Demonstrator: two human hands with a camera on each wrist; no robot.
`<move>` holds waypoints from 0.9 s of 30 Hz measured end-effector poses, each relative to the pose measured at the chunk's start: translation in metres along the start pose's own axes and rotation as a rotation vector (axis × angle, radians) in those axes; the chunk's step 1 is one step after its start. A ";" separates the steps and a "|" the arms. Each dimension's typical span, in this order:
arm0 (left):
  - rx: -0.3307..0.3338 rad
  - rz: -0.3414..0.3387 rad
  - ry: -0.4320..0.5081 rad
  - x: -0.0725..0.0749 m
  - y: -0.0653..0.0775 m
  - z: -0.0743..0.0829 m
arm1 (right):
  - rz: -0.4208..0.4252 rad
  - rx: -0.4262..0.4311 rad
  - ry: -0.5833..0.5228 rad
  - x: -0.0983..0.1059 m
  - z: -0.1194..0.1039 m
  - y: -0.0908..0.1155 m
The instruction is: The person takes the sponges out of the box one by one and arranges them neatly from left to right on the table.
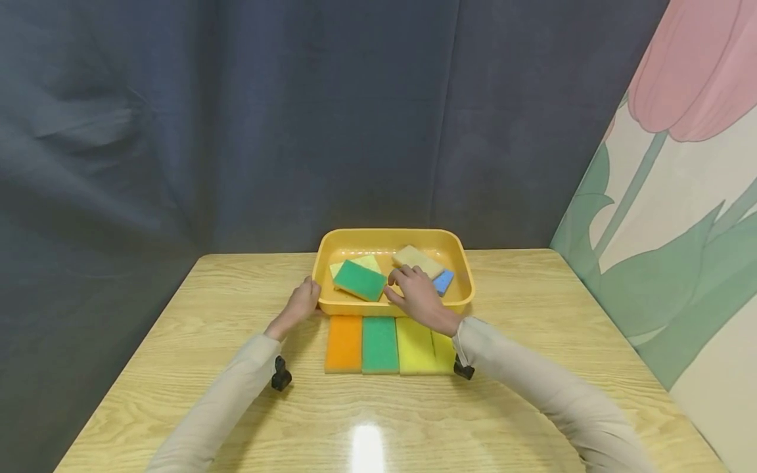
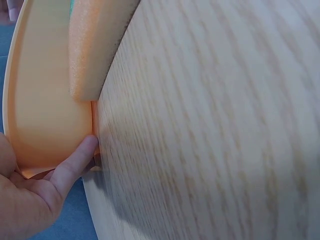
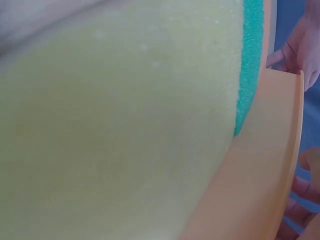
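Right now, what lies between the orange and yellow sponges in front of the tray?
A green sponge lies between them on the table; the head view shows it.

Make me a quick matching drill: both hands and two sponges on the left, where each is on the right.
1. Left hand
2. Blue sponge
3. Right hand
4. Orange sponge

A. Reaching over the tray's near rim
B. On the table
C. Gripping the tray's left end
D. Inside the tray

Pairs: 1-C, 2-D, 3-A, 4-B
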State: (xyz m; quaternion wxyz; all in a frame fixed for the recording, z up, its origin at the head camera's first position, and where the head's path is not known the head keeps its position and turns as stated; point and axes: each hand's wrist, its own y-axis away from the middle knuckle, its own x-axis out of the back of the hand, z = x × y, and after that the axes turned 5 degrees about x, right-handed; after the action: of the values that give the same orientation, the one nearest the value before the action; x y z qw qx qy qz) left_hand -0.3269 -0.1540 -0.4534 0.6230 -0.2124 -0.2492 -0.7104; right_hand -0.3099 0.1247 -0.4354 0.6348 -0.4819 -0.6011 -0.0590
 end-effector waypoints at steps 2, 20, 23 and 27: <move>-0.004 0.006 -0.008 -0.001 0.000 -0.001 | -0.017 -0.010 -0.002 -0.003 -0.001 -0.003; -0.005 0.001 -0.006 0.000 0.003 0.004 | -0.048 -0.039 -0.055 -0.021 -0.009 -0.026; -0.001 -0.018 0.019 0.000 0.003 0.006 | -0.064 -0.059 -0.043 -0.024 -0.009 -0.027; 0.008 -0.015 0.027 0.000 0.003 0.006 | -0.083 -0.094 -0.049 -0.028 -0.008 -0.028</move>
State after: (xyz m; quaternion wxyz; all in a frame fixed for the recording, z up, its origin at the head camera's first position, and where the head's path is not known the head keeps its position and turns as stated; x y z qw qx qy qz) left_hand -0.3244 -0.1503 -0.4489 0.6217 -0.1984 -0.2450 -0.7170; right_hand -0.3301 0.0901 -0.4414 0.5934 -0.4872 -0.6326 -0.1018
